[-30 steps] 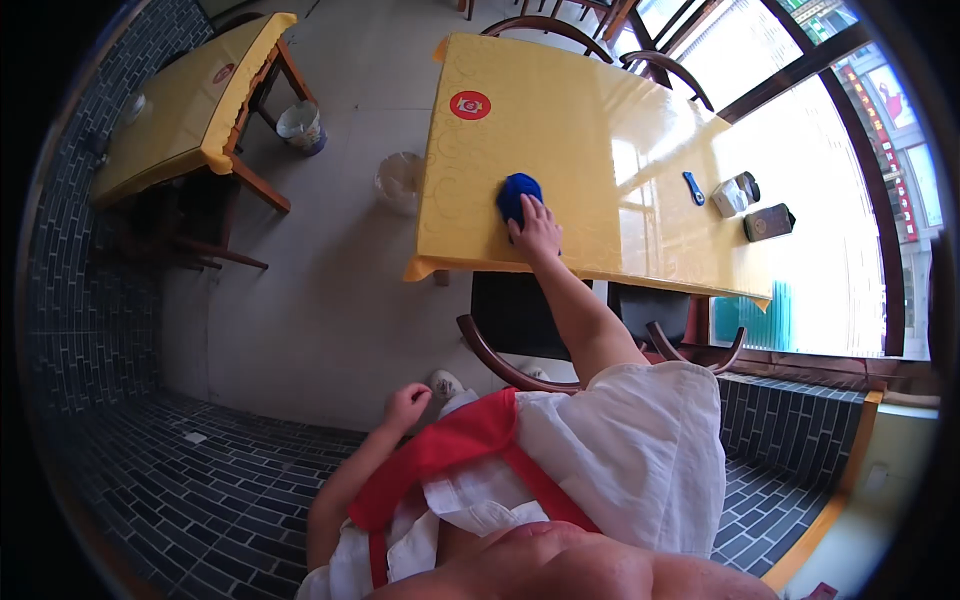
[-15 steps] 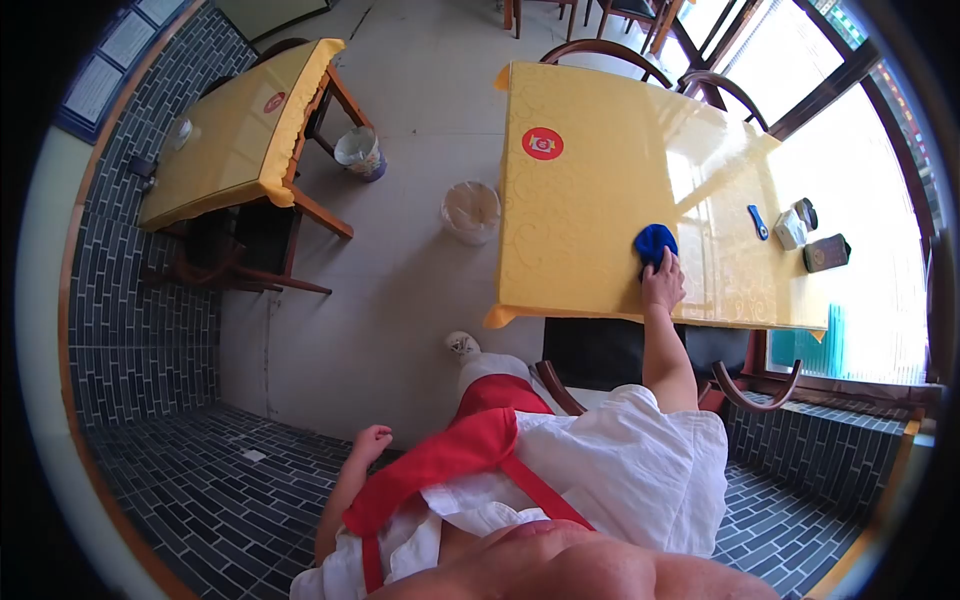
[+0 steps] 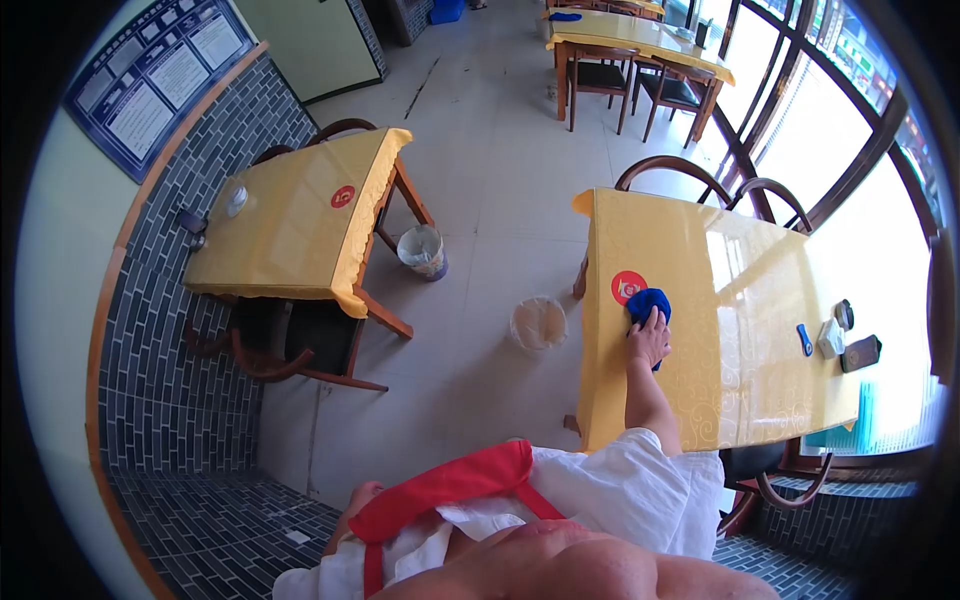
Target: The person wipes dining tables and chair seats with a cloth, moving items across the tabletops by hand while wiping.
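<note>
My right hand [image 3: 650, 342] presses a bunched blue cloth [image 3: 648, 303] onto the yellow-covered table [image 3: 680, 240] on the right. The cloth touches the lower right edge of a round red sticker [image 3: 624, 284] and hides part of it. A bit of blue also shows beneath the hand, near the wrist. My left hand [image 3: 368, 490] hangs low beside the red apron [image 3: 450, 485], away from any table. The apron partly covers that hand, and its fingers cannot be made out.
On the table's window side sit a blue-handled tool [image 3: 804, 340], a white tissue pack [image 3: 831, 338] and a dark box [image 3: 861, 353]. Lined bins [image 3: 538, 324] stand on the floor between this table and the left table [image 3: 290, 210]. Curved-back chairs [image 3: 675, 170] surround the tables.
My right hand has moved the blue cloth leftward across the tabletop to the red sticker. The view has tilted up, showing a farther table. My left hand has dropped partly behind the apron.
</note>
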Available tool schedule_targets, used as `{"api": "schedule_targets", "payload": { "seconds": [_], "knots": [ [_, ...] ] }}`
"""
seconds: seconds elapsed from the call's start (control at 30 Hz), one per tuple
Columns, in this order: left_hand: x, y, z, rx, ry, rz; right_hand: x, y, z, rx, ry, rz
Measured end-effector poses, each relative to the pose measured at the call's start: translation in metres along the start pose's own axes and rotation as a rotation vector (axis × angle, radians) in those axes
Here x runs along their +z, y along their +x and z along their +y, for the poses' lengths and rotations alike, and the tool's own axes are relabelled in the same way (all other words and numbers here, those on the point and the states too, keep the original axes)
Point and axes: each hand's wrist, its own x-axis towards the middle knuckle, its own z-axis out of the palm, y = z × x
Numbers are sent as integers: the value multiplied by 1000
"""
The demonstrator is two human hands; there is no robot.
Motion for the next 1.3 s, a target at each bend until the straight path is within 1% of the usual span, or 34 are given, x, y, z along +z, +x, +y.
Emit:
{"api": "schedule_targets", "payload": {
  "seconds": [0.13, 0.2, 0.3, 0.37, 0.4, 0.5, 0.53, 0.63, 0.73, 0.8, 0.9, 0.97, 1.07, 1.1, 1.17, 1.23, 1.3],
  "knots": [
    [-38, 52, 25, 24, 71, -34, -4, -13, -28, 21, 3, 12],
    [-62, 81, 31, 34, 142, -57, 1, -17, -22, -7, 11, 10],
    [-107, 136, 35, 73, 313, -94, -3, -44, -18, 24, 22, 23],
    [-140, 180, 48, 132, 420, -91, -3, -63, -18, 137, -13, 11],
    [-156, 198, 61, 170, 421, -63, 2, -72, -16, 174, -57, 40],
    [-198, 223, 125, 293, 300, 25, 2, -81, -22, 264, -101, 49],
    [-208, 223, 162, 332, 248, 53, 6, -79, -22, 286, -123, 65],
    [-220, 258, 239, 372, 159, 21, 9, -75, -34, 405, -159, 73],
    [-220, 287, 316, 538, 162, -30, 16, -67, -49, 544, -174, 162],
    [-218, 306, 362, 617, 138, -107, 19, -53, -61, 687, -195, 150],
    [-214, 343, 416, 612, 152, -184, 24, -32, -73, 835, -196, 159],
    [-219, 361, 455, 617, 111, -234, 35, -18, -76, 872, -210, 199],
    [-230, 383, 505, 635, 308, -236, 45, 13, -100, 936, -158, 176],
    [-234, 392, 519, 618, 323, -222, 45, 22, -107, 957, -141, 167],
    [-245, 395, 557, 583, 352, -196, 52, 47, -133, 869, -137, 170],
    [-246, 424, 575, 583, 225, -190, 60, 73, -162, 750, -182, 176],
    [-243, 447, 591, 570, 117, -190, 73, 102, -184, 705, -154, 170]
  ]
}}
